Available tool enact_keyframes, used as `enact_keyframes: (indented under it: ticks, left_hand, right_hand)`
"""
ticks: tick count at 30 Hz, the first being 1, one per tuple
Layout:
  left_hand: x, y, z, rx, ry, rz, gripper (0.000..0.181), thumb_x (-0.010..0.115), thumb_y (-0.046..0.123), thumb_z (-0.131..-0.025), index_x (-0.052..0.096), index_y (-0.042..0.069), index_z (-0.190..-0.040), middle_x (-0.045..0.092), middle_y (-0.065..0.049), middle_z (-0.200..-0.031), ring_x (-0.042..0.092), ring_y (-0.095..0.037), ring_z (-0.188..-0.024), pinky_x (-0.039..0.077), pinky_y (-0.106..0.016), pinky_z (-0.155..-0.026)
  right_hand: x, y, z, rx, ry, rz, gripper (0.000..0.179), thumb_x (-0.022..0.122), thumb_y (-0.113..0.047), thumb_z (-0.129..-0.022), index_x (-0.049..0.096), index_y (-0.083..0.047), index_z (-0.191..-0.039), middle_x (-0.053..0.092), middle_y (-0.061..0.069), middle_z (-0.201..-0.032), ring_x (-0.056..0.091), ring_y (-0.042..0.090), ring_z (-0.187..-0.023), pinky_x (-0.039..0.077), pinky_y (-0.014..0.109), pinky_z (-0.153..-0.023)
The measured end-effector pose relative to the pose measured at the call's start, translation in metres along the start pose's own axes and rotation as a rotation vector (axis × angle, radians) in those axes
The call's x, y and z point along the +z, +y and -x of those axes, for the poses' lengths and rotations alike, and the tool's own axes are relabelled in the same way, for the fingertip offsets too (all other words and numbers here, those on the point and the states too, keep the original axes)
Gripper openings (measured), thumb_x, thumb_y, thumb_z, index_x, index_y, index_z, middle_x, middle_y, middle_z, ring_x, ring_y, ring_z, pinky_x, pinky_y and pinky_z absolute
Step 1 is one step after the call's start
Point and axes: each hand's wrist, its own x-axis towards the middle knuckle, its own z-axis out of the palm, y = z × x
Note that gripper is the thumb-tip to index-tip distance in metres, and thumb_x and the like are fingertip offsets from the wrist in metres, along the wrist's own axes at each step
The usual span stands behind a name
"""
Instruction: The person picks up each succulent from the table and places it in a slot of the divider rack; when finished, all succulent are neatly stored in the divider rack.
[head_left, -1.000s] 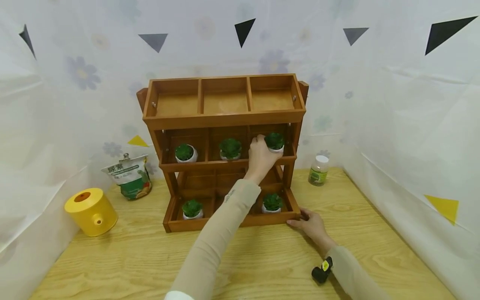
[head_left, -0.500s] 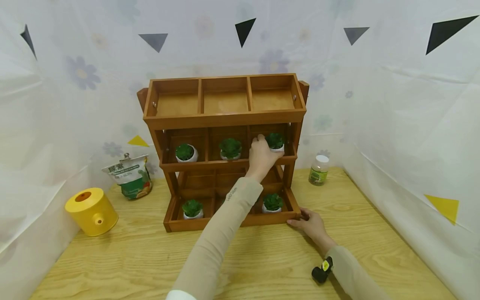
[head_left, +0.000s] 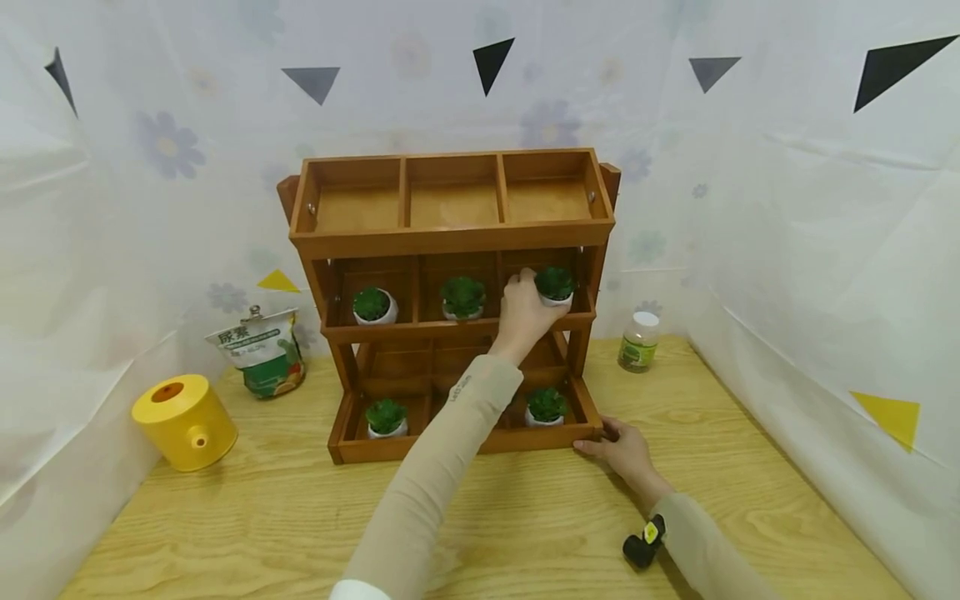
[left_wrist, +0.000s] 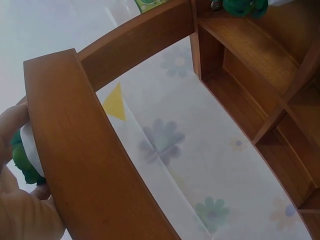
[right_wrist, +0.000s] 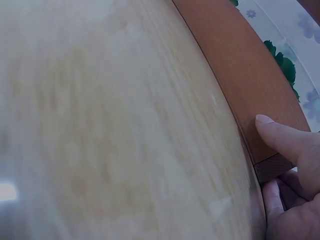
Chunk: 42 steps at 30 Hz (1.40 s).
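A brown wooden plant shelf point(head_left: 450, 243) with three tiers of compartments stands on the table. In the right compartment of its middle tier, my left hand point(head_left: 522, 312) holds a small potted succulent point(head_left: 555, 285) by its white pot. The left wrist view shows that hand point(left_wrist: 22, 200) around the pot, partly hidden by the tier's front board point(left_wrist: 90, 145). My right hand point(head_left: 624, 454) grips the bottom tier's front right corner; in the right wrist view its thumb point(right_wrist: 280, 132) presses the front board, fingers curled round the end.
Similar potted succulents sit in the middle tier's left point(head_left: 373, 306) and centre point(head_left: 462, 298) and the bottom tier's left point(head_left: 386, 417) and right point(head_left: 546, 407). A yellow watering can point(head_left: 186, 423) and a green-white bag point(head_left: 262, 354) stand left, a lidded jar point(head_left: 638, 343) right.
The left hand's succulent has shifted very slightly to the right in its compartment. My right hand stays at the shelf's corner.
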Motion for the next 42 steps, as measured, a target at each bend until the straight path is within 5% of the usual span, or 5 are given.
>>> enact_keyframes:
  ticks: [29, 42]
  left_hand:
    - [-0.0028, 0.0027, 0.0002, -0.083, -0.068, 0.041, 0.075, 0.078, 0.033, -0.080, 0.041, -0.003, -0.135, 0.053, -0.021, -0.127, 0.060, -0.033, -0.110, 0.052, -0.040, -0.092]
    - [-0.0028, 0.0037, 0.0022, -0.072, -0.068, 0.019, 0.075, 0.077, 0.035, -0.081, 0.042, -0.004, -0.134, 0.054, -0.021, -0.124, 0.061, -0.034, -0.106, 0.054, -0.040, -0.089]
  right_hand:
    - [0.0002, 0.0003, -0.0013, -0.002, 0.002, 0.011, 0.077, 0.078, -0.030, -0.080, 0.044, 0.006, -0.139, 0.049, 0.029, -0.136, 0.050, 0.041, -0.125, 0.044, 0.046, -0.102]
    - [0.0000, 0.0000, -0.0003, -0.012, 0.013, 0.001, 0.074, 0.079, -0.027, -0.080, 0.046, 0.006, -0.138, 0.052, 0.029, -0.133, 0.052, 0.041, -0.123, 0.046, 0.046, -0.100]
